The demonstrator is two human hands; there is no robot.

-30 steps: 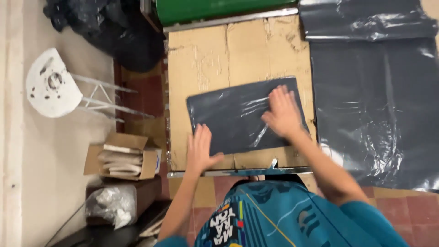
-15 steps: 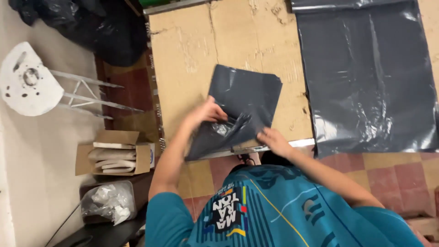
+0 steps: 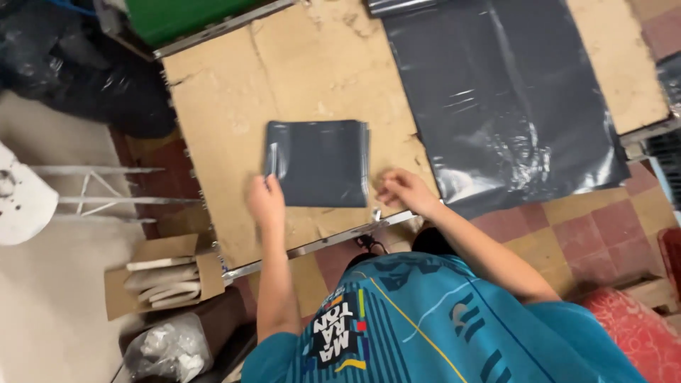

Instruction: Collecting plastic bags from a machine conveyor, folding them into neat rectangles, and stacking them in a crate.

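Observation:
A dark grey plastic bag [image 3: 319, 162], folded into a small rectangle, lies flat on the cardboard-covered table [image 3: 234, 99]. My left hand [image 3: 265, 201] rests at the bag's lower left corner, fingers touching its edge. My right hand [image 3: 399, 189] sits on the cardboard just right of the bag's lower right corner, fingers curled and loose, holding nothing that I can see.
A large unfolded dark plastic sheet [image 3: 496, 92] covers the table's right part. A green bin [image 3: 184, 18] stands at the far edge. On the floor at the left are a white stool [image 3: 21, 198], a cardboard box [image 3: 159, 280], a plastic bag [image 3: 167, 347] and black bags [image 3: 85, 78].
The bag, spread wide a second ago and then lifted and folded over, now lies flat as a small rectangle. Both hands have come off its top to its lower corners.

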